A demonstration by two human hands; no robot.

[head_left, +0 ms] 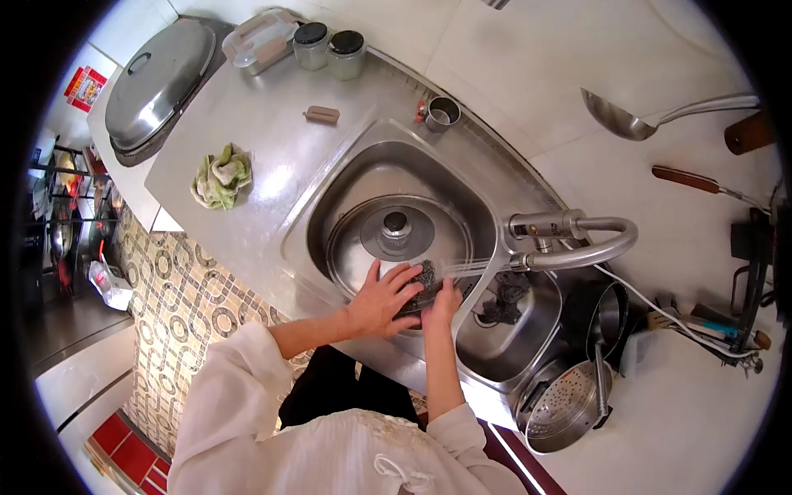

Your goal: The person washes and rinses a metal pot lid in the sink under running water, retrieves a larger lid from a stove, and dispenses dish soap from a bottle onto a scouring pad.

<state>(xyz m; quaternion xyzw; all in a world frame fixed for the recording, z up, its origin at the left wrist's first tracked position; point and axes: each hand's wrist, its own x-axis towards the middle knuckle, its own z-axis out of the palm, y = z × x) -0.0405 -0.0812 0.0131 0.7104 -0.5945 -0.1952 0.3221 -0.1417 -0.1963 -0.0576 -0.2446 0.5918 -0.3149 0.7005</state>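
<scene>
In the sink basin (320, 216) lies a round metal pot lid (355, 239) with a black-topped knob (396, 223). My left hand (383, 300) is over the near edge of the lid, fingers stretched out and apart. At its fingertips is a dark, coarse clump like a steel wool scourer (426, 276). My right hand (442, 307) is closed beside it, at the end of a dark piece running between both hands; what that piece is, I cannot make out. Water (472, 267) streams from the faucet (569, 259) toward my right hand.
A smaller basin (487, 355) at the right holds dark rags (502, 301). Beyond it stand a colander (569, 404) and a dark pot (623, 299). On the counter are a green cloth (221, 176), a metal cup (443, 114) and two jars (346, 56). A ladle (619, 117) hangs on the wall.
</scene>
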